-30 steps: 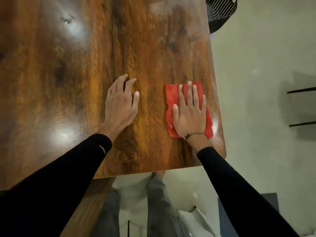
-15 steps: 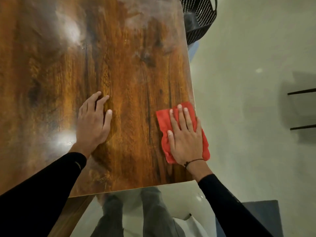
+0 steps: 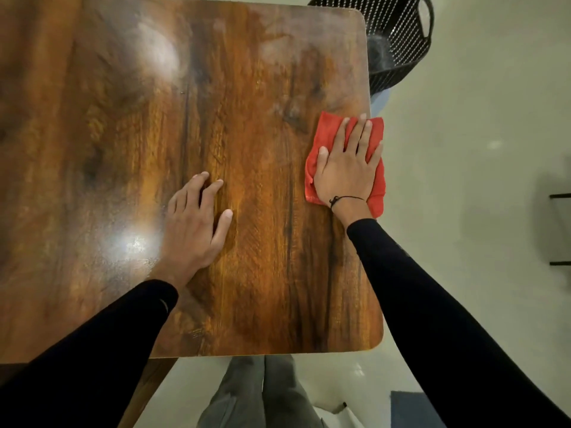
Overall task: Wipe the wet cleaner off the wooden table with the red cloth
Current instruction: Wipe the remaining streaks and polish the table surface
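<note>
A folded red cloth (image 3: 327, 131) lies at the right edge of the wooden table (image 3: 247, 88), slightly overhanging it. My right hand (image 3: 347, 168) presses flat on the cloth with fingers spread. My left hand (image 3: 194, 223) rests palm down on the bare wood in the middle of the table, fingers apart, holding nothing. Hazy, dull smears of wet cleaner (image 3: 278, 50) show near the table's far right corner and on the left part of the top, with bright glare spots.
A black mesh basket (image 3: 398, 41) stands on the pale floor just beyond the table's far right corner. Black metal bars (image 3: 560, 196) show at the far right. My legs are below the table's near edge, and a dark mat (image 3: 411, 406) lies at bottom right.
My right hand has slid the red cloth farther along the right edge, away from the near corner toward the far corner. The left hand stays flat on the wood. The view has shifted.
</note>
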The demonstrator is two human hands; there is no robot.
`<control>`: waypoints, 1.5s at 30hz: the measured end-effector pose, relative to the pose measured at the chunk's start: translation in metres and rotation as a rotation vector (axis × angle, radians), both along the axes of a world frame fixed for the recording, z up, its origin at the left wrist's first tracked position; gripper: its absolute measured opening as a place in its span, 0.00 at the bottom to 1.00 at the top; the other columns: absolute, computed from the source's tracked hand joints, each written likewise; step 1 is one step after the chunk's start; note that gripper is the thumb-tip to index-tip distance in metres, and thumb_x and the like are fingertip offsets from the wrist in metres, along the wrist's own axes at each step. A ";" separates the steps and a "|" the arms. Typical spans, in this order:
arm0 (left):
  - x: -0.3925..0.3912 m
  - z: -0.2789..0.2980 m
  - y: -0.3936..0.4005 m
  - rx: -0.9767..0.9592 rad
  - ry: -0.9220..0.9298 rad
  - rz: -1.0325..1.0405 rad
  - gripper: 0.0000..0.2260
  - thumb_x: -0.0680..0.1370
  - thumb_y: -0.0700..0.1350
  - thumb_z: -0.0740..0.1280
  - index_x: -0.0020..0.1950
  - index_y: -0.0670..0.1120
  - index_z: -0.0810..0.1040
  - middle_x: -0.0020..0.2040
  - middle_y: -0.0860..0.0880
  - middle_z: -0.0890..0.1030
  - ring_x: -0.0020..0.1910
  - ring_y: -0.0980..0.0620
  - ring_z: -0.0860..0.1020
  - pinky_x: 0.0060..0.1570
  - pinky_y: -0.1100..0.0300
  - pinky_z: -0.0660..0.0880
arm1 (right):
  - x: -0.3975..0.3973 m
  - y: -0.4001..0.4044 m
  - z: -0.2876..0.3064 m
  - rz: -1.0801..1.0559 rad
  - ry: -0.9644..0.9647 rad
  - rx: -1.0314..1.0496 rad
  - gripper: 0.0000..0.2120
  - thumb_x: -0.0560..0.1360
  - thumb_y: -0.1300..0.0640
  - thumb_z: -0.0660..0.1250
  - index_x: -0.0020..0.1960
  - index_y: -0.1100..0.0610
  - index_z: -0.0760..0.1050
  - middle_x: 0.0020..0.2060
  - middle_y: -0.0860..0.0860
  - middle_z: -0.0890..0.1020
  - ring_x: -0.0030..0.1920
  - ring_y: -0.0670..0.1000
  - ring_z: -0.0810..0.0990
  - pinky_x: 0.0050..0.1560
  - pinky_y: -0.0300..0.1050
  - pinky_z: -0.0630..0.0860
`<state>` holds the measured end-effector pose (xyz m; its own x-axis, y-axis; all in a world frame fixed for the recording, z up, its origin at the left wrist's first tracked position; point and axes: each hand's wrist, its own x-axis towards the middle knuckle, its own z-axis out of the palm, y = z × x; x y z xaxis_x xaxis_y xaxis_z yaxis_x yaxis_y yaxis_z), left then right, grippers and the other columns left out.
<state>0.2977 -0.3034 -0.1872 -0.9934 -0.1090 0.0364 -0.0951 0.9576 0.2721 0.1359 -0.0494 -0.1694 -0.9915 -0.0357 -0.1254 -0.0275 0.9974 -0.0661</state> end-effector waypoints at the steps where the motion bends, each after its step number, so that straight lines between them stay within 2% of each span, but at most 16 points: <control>1: 0.000 0.000 0.000 0.000 0.000 0.001 0.26 0.87 0.57 0.60 0.81 0.45 0.69 0.82 0.42 0.66 0.82 0.40 0.66 0.79 0.40 0.64 | -0.005 -0.004 0.000 0.042 0.005 0.011 0.36 0.89 0.42 0.45 0.91 0.60 0.47 0.89 0.63 0.48 0.90 0.63 0.47 0.88 0.68 0.46; 5: 0.002 0.000 -0.001 -0.004 -0.004 -0.002 0.26 0.87 0.57 0.60 0.81 0.45 0.69 0.83 0.42 0.66 0.82 0.40 0.67 0.79 0.40 0.65 | -0.020 -0.040 0.002 0.251 0.013 0.023 0.36 0.89 0.42 0.44 0.91 0.59 0.48 0.90 0.63 0.47 0.90 0.62 0.46 0.88 0.68 0.47; 9: 0.007 0.001 -0.004 0.003 -0.023 -0.007 0.27 0.87 0.58 0.59 0.83 0.46 0.68 0.86 0.44 0.63 0.84 0.42 0.64 0.81 0.42 0.62 | 0.002 -0.075 0.004 0.522 0.021 0.014 0.35 0.90 0.41 0.44 0.91 0.57 0.47 0.90 0.61 0.46 0.91 0.60 0.45 0.88 0.67 0.49; 12: 0.005 0.002 -0.004 -0.007 -0.048 -0.027 0.29 0.88 0.59 0.57 0.86 0.47 0.63 0.89 0.45 0.58 0.87 0.44 0.59 0.83 0.44 0.58 | 0.033 -0.054 0.001 0.743 0.030 0.022 0.34 0.90 0.41 0.46 0.91 0.54 0.48 0.91 0.58 0.47 0.91 0.58 0.47 0.88 0.65 0.50; 14: 0.004 0.002 -0.004 -0.015 -0.066 -0.031 0.30 0.88 0.59 0.56 0.88 0.47 0.61 0.90 0.46 0.55 0.89 0.45 0.55 0.85 0.45 0.56 | 0.042 -0.024 -0.003 0.793 0.037 0.020 0.33 0.90 0.40 0.47 0.92 0.51 0.48 0.91 0.55 0.47 0.91 0.56 0.47 0.88 0.67 0.51; 16: 0.004 0.001 -0.005 -0.021 -0.083 -0.035 0.31 0.88 0.60 0.55 0.89 0.47 0.59 0.90 0.46 0.53 0.89 0.46 0.53 0.86 0.46 0.54 | 0.038 0.005 -0.002 0.672 0.011 0.018 0.33 0.90 0.39 0.46 0.92 0.49 0.47 0.91 0.53 0.46 0.91 0.55 0.46 0.87 0.70 0.53; 20: 0.000 0.000 -0.005 -0.039 -0.087 -0.037 0.31 0.88 0.60 0.54 0.89 0.47 0.59 0.90 0.45 0.53 0.89 0.46 0.53 0.86 0.47 0.52 | -0.010 0.017 0.004 0.259 -0.005 0.011 0.33 0.90 0.42 0.49 0.91 0.50 0.49 0.91 0.55 0.49 0.90 0.58 0.49 0.87 0.68 0.53; 22: -0.002 0.001 -0.005 -0.045 -0.093 -0.039 0.31 0.88 0.61 0.55 0.88 0.47 0.61 0.89 0.44 0.57 0.88 0.44 0.57 0.85 0.47 0.53 | -0.044 -0.005 0.006 0.089 0.011 0.002 0.33 0.89 0.43 0.48 0.91 0.54 0.50 0.90 0.58 0.51 0.90 0.60 0.50 0.87 0.69 0.53; 24: -0.005 0.004 -0.006 -0.045 -0.106 -0.031 0.30 0.87 0.60 0.58 0.85 0.46 0.67 0.86 0.42 0.65 0.84 0.42 0.65 0.82 0.44 0.59 | -0.075 -0.032 0.006 -0.024 -0.015 -0.002 0.34 0.89 0.42 0.47 0.91 0.55 0.48 0.90 0.60 0.50 0.90 0.61 0.48 0.87 0.70 0.52; 26: -0.021 0.009 -0.009 -0.019 -0.077 -0.044 0.27 0.86 0.60 0.60 0.78 0.44 0.74 0.79 0.40 0.73 0.76 0.39 0.74 0.76 0.43 0.67 | -0.098 -0.058 0.004 -0.046 -0.021 0.002 0.35 0.89 0.42 0.46 0.91 0.57 0.47 0.90 0.61 0.48 0.90 0.61 0.47 0.87 0.70 0.50; 28: -0.060 0.017 -0.017 0.029 -0.012 -0.044 0.23 0.86 0.59 0.60 0.74 0.45 0.76 0.74 0.40 0.75 0.72 0.39 0.76 0.74 0.44 0.68 | -0.116 -0.082 0.002 -0.002 0.008 0.002 0.35 0.89 0.42 0.46 0.91 0.57 0.47 0.90 0.61 0.47 0.90 0.61 0.47 0.88 0.70 0.48; 33: -0.178 0.029 -0.043 0.079 0.058 0.039 0.29 0.84 0.60 0.62 0.82 0.46 0.67 0.84 0.42 0.65 0.83 0.42 0.64 0.81 0.43 0.62 | -0.114 -0.120 -0.005 0.315 0.059 -0.012 0.34 0.89 0.41 0.45 0.91 0.55 0.48 0.90 0.59 0.48 0.90 0.60 0.48 0.88 0.68 0.50; 37: -0.210 0.023 -0.049 0.072 0.014 0.000 0.29 0.87 0.58 0.60 0.84 0.45 0.65 0.86 0.41 0.62 0.86 0.41 0.61 0.84 0.43 0.60 | -0.063 -0.089 -0.013 0.531 0.078 -0.009 0.32 0.90 0.41 0.47 0.91 0.51 0.49 0.91 0.56 0.49 0.91 0.57 0.48 0.88 0.68 0.52; 39: -0.211 0.017 -0.048 0.043 -0.014 -0.016 0.30 0.88 0.58 0.58 0.86 0.44 0.63 0.87 0.41 0.61 0.87 0.41 0.60 0.85 0.43 0.58 | -0.053 -0.059 -0.014 0.434 0.067 0.002 0.32 0.90 0.42 0.47 0.92 0.50 0.48 0.91 0.54 0.48 0.91 0.56 0.47 0.88 0.68 0.52; 42: -0.212 0.012 -0.048 0.028 -0.030 -0.023 0.31 0.89 0.60 0.56 0.87 0.44 0.61 0.88 0.41 0.59 0.87 0.41 0.58 0.86 0.43 0.57 | -0.068 -0.034 -0.009 0.056 0.028 0.015 0.33 0.89 0.44 0.46 0.92 0.52 0.48 0.91 0.56 0.48 0.91 0.58 0.48 0.88 0.68 0.52; 45: -0.212 0.011 -0.047 0.008 -0.051 -0.022 0.32 0.88 0.61 0.56 0.87 0.44 0.60 0.88 0.41 0.58 0.88 0.41 0.57 0.86 0.43 0.56 | -0.112 -0.049 -0.005 -0.203 0.011 0.002 0.34 0.89 0.45 0.46 0.91 0.56 0.47 0.90 0.59 0.48 0.90 0.61 0.48 0.86 0.69 0.51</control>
<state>0.0860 -0.3503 -0.1758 -0.9961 -0.0869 -0.0148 -0.0876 0.9574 0.2752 0.0240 -0.0981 -0.1746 -0.9795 0.1658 -0.1146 0.1739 0.9827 -0.0644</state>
